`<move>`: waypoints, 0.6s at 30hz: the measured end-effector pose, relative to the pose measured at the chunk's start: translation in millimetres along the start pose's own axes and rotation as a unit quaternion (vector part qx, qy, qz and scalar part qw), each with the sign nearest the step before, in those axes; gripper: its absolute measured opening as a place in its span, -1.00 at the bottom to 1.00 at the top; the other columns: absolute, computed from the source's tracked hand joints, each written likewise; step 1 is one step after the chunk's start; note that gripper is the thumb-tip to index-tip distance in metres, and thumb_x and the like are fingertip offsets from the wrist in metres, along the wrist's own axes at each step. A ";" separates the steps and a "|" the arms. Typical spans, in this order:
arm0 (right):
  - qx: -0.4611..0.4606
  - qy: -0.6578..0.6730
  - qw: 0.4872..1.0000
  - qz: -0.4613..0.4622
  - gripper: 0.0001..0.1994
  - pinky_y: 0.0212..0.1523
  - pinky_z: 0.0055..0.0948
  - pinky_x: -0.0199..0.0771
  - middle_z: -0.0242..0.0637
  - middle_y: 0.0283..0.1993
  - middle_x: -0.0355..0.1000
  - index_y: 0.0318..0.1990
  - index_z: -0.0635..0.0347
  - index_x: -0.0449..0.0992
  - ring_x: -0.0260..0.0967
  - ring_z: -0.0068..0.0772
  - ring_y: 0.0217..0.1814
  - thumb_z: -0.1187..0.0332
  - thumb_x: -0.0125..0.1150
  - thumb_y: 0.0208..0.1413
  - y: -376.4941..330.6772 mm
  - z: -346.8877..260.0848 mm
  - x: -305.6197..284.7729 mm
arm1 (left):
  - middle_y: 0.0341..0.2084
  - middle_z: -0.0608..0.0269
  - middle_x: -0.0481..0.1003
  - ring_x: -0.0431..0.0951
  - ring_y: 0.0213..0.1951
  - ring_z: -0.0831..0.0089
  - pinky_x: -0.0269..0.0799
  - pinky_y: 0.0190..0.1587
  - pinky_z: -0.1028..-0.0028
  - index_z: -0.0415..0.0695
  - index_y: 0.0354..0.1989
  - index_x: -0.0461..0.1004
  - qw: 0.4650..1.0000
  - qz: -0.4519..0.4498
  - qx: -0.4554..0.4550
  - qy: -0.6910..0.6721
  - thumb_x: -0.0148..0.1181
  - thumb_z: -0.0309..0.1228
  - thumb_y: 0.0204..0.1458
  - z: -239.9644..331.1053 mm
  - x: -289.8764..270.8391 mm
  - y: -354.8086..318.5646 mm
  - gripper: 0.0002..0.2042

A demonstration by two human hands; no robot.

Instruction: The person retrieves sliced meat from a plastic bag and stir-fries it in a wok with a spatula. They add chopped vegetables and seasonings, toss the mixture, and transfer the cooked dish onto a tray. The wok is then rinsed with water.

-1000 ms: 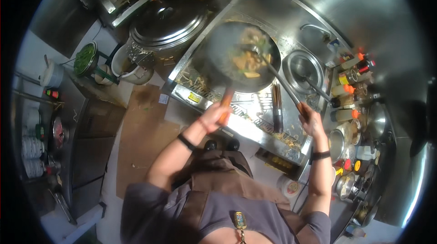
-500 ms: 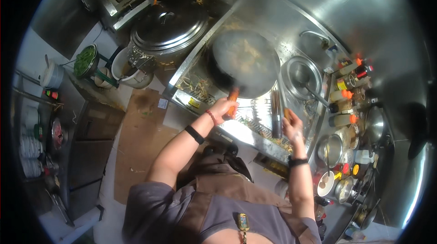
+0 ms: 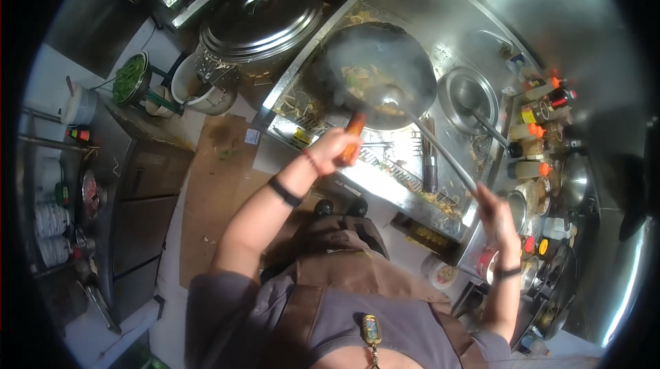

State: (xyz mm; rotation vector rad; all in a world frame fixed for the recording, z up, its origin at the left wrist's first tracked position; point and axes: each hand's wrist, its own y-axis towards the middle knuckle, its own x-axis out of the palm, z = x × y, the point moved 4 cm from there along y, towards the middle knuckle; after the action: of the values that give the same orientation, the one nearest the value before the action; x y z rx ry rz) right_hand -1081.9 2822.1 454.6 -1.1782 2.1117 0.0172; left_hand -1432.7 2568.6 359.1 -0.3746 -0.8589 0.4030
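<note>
My left hand (image 3: pixel 334 147) is wrapped round the orange wooden handle (image 3: pixel 355 125) of a dark wok (image 3: pixel 415 59) on the stove. Inside the wok, cooked food with green and brownish pieces (image 3: pixel 362 79) lies toward the near left under rising steam. A long-handled metal ladle (image 3: pixel 440 147) reaches from the food to my right hand (image 3: pixel 496 219), whose fingers close round the upper end of its shaft. The ladle's bowl dips into the food near the wok's near wall. Bundled dark thin sticks, perhaps a brush (image 3: pixel 430 156), lie beside the wok, below the ladle's shaft.
A metal basin (image 3: pixel 450 87) with another ladle (image 3: pixel 489 123) in it sits right of the wok. Sauce bottles (image 3: pixel 533 132) line the right side. At the left stand a large lidded pot (image 3: pixel 265 22), a white bucket (image 3: pixel 184 80) and a strainer of greens (image 3: pixel 129 80).
My right hand has moved right and toward me, drawing the ladle's shaft out at a slant. The ladle's bowl now shows in the wok, and the steam is thinner over the food.
</note>
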 end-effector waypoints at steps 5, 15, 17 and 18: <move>-0.106 -0.268 0.953 0.094 -0.47 0.01 -0.30 0.45 -0.01 0.00 0.49 0.19 0.18 0.35 0.47 -0.02 0.03 0.58 0.15 -0.03 61.8 -58.0 39.7 | -0.63 0.29 0.37 0.37 -0.66 0.52 0.28 -0.65 0.52 -0.15 -0.33 0.34 0.999 -0.006 0.031 -0.015 0.12 -0.44 0.12 -44.7 -20.6 -11.2 -0.90; 0.000 0.195 0.972 0.134 -0.48 -0.48 -0.70 0.29 -0.36 -0.17 0.47 0.25 0.23 0.30 0.30 -0.69 -0.44 0.52 0.18 0.08 21.3 -2.8 50.7 | -0.59 0.25 0.36 0.38 -0.57 0.51 0.30 -0.61 0.52 -0.20 -0.36 0.32 0.999 0.032 0.005 -0.031 0.16 -0.52 0.06 -4.0 -5.7 22.9 -0.88; 0.005 0.176 0.970 0.166 -0.48 -0.48 -0.65 0.32 -0.34 -0.20 0.48 0.25 0.25 0.30 0.32 -0.65 -0.44 0.49 0.19 0.09 52.1 -6.2 76.4 | -0.59 0.25 0.35 0.37 -0.58 0.51 0.31 -0.61 0.50 -0.19 -0.37 0.31 0.998 0.044 -0.007 -0.034 0.15 -0.53 0.07 -12.5 -10.8 33.9 -0.89; 0.010 0.161 0.969 0.185 -0.48 -0.48 -0.63 0.34 -0.33 -0.21 0.48 0.25 0.26 0.30 0.32 -0.63 -0.44 0.47 0.19 0.09 66.2 -7.0 91.9 | -0.58 0.25 0.35 0.37 -0.58 0.51 0.31 -0.61 0.50 -0.19 -0.37 0.31 0.999 0.044 -0.002 -0.029 0.15 -0.53 0.07 -10.9 -10.2 38.2 -0.89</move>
State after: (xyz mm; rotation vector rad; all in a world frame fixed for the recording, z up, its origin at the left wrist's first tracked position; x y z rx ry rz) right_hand -1166.2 2790.5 385.6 -0.7987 2.5871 -0.0265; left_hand -1437.4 2594.9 327.9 -0.4073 -0.9030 0.4958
